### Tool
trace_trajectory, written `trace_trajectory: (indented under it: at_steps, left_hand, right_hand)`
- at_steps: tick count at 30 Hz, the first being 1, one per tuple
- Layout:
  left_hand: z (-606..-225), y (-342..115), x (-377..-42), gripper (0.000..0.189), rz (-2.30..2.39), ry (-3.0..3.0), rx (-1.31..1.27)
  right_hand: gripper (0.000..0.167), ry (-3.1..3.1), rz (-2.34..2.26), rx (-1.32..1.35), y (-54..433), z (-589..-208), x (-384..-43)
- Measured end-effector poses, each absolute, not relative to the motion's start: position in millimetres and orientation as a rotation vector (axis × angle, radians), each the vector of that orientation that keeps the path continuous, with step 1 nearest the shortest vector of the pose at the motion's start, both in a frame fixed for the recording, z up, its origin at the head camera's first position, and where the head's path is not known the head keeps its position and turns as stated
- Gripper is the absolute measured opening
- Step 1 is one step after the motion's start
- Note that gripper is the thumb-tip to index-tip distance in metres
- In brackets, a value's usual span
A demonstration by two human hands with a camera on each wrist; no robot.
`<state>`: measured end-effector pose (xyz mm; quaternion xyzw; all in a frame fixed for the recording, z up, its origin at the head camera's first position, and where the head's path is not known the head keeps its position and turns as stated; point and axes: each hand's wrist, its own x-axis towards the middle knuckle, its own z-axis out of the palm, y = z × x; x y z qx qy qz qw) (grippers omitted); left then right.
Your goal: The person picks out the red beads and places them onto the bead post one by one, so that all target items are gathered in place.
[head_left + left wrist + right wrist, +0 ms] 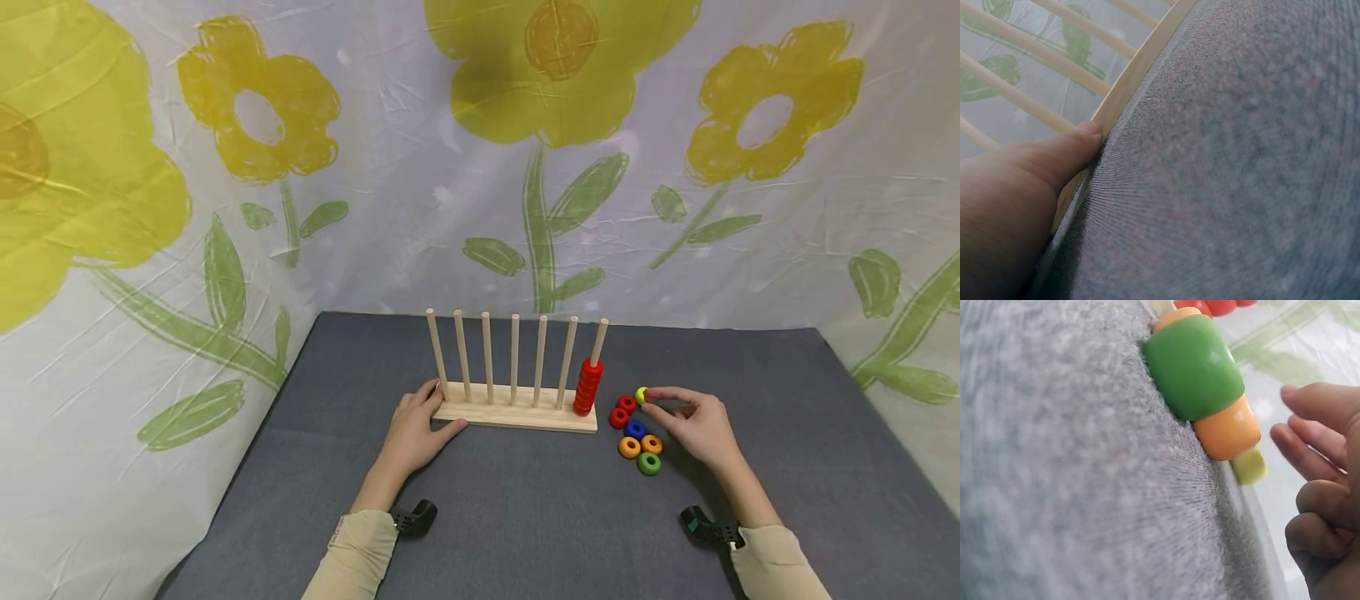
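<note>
A wooden peg stand (517, 410) holds a row of upright pegs, with a stack of red beads (588, 387) on the rightmost one. My left hand (416, 425) grips the stand's left end; in the left wrist view the thumb (1075, 150) presses its front edge. To the right of the stand, my right hand (697, 423) is at a yellow bead (641, 396), index finger and thumb spread beside it. In the right wrist view, a gap shows between those fingers (1319, 403) and the yellow bead (1249, 466). Whether a fingertip touches it is unclear.
Near the right hand lie two red beads (618, 417), a blue bead (635, 429), two orange beads (629, 447) and a green bead (648, 463). Dark grey cloth covers the table (525, 508). Behind it hangs a flower-printed sheet (390, 208).
</note>
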<state>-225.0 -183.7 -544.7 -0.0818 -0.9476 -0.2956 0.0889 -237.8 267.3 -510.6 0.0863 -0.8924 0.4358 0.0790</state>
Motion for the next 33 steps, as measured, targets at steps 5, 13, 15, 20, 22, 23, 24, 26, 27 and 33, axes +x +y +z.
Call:
trace_trajectory:
  at_steps: [5,13,15,20,22,23,24,26,27,33]
  left_hand:
    - [-544.5,-183.7,-225.0,0.075,-0.881,-2.832,-0.239]
    - [-544.3,-185.0,-224.0,0.075,-0.879,-2.846,-0.230]
    - [-544.4,-185.1,-223.9,0.075,-0.881,-2.848,-0.228]
    - [-544.6,-184.6,-224.1,0.074,-0.882,-2.846,-0.232]
    - [-544.7,-184.6,-224.1,0.073,-0.882,-2.846,-0.235]
    - [-544.7,-184.7,-224.0,0.073,-0.880,-2.847,-0.236]
    - [-544.5,-184.8,-223.9,0.073,-0.880,-2.848,-0.236]
    - [-544.5,-185.1,-224.0,0.073,-0.880,-2.850,-0.232]
    - [-544.5,-185.1,-224.2,0.073,-0.878,-2.848,-0.232]
    - [-545.7,-183.8,-226.1,0.073,-0.865,-2.842,-0.246]
  right_hand:
    - [0.027,-2.697,1.327,0.261,271.0,-519.9,-239.3]
    - [0.031,-2.709,1.378,0.276,271.7,-530.0,-242.7]
    - [0.033,-2.713,1.379,0.280,271.4,-531.2,-243.2]
    - [0.034,-2.719,1.371,0.293,272.5,-532.7,-244.8]
    - [0.034,-2.725,1.360,0.316,273.0,-533.3,-247.0]
    - [0.034,-2.727,1.357,0.329,272.9,-533.4,-248.6]
    - [0.034,-2.730,1.353,0.341,272.8,-533.6,-250.4]
    - [0.036,-2.740,1.350,0.355,272.0,-534.3,-254.3]
    - [0.037,-2.742,1.349,0.361,271.5,-534.2,-256.1]
    - [0.039,-2.753,1.363,0.395,269.9,-533.8,-264.7]
